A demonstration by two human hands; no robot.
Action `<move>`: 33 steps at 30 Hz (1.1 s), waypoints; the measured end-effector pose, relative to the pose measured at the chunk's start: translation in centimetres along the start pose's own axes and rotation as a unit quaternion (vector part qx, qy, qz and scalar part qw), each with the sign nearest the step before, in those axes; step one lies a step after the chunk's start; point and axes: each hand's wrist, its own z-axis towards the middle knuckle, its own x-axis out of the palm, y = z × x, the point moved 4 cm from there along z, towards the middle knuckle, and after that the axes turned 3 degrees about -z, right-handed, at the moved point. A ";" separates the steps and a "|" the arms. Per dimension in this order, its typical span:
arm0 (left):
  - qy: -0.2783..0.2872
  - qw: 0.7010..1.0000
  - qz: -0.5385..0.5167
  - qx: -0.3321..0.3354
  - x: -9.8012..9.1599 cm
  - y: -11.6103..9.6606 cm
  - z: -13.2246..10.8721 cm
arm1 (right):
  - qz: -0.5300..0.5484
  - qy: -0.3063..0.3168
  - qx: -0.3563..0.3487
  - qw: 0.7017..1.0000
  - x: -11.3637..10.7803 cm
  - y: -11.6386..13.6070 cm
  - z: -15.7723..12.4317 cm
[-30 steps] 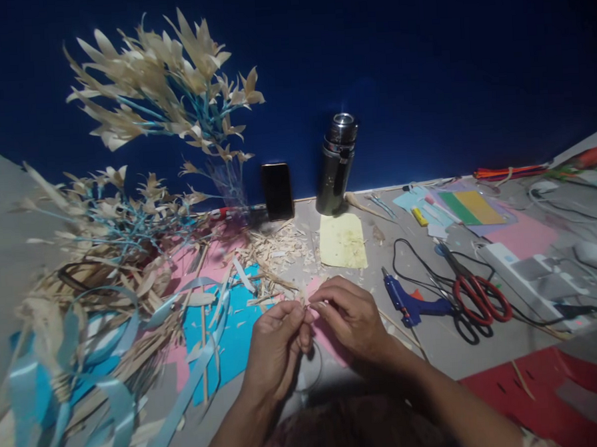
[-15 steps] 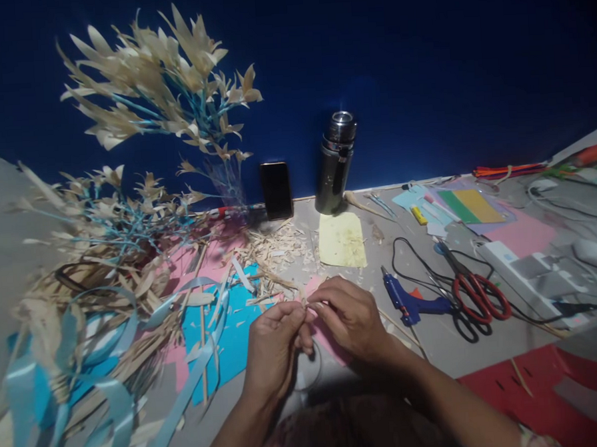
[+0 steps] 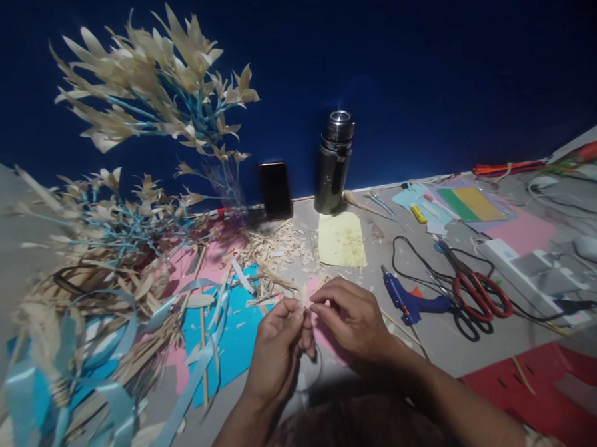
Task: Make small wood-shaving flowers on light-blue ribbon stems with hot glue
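Near the table's front edge, my left hand [image 3: 279,341] pinches a small pale husk piece [image 3: 303,295] between thumb and fingers. Close to its right side is my right hand [image 3: 351,317], thumb and fingertips pressed together beside the piece; whatever they hold is too small to make out. A thin loop of thread or wire [image 3: 319,376] hangs below the left fingers. Beneath the hands lies pink paper [image 3: 327,342], and blue paper [image 3: 234,333] covered with scraps is to the left.
Behind stand a steel flask [image 3: 334,161], a phone [image 3: 275,191] and a vase of pale flowers [image 3: 226,187]. On the right lie a blue glue gun [image 3: 412,301], red-handled scissors [image 3: 477,294] and a power strip [image 3: 526,278]. Ribbon [image 3: 121,419] curls at left.
The right fingertips have drawn slightly away from the left ones, and more of the pale piece shows between them. The left hand has turned a little.
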 end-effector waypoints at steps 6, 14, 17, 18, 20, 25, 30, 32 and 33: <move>0.024 0.998 -0.060 -0.023 0.3 0.2 0.2 | 0.029 0.011 0.009 0.999 -0.4 -0.2 -0.5; 0.057 0.995 -0.070 -0.037 0.5 0.6 -0.1 | 0.050 0.010 -0.004 0.999 -0.1 0.6 -0.9; 0.049 0.996 -0.060 -0.035 0.3 0.8 -0.1 | 0.056 -0.002 -0.005 0.998 0.0 0.7 -0.9; 0.043 0.997 -0.056 -0.033 0.2 0.9 -0.1 | 0.059 -0.004 -0.007 0.998 0.0 0.8 -0.9; 0.033 0.998 -0.049 -0.032 0.1 1.0 0.0 | 0.065 -0.006 -0.008 0.998 0.0 0.8 -1.0; 0.040 0.998 -0.038 -0.035 0.3 0.8 -0.1 | 0.094 -0.011 0.009 0.995 -0.1 0.9 -0.9; 0.077 0.996 -0.005 -0.036 -0.2 0.4 -0.1 | 0.136 0.014 0.022 0.990 0.0 1.0 -0.9; 0.088 0.995 0.035 -0.032 -0.7 0.2 -0.2 | 0.156 0.034 0.040 0.986 -0.1 0.9 -0.9; 0.094 0.994 0.058 -0.029 -1.0 0.0 -0.2 | 0.167 0.046 0.051 0.984 -0.1 0.9 -0.9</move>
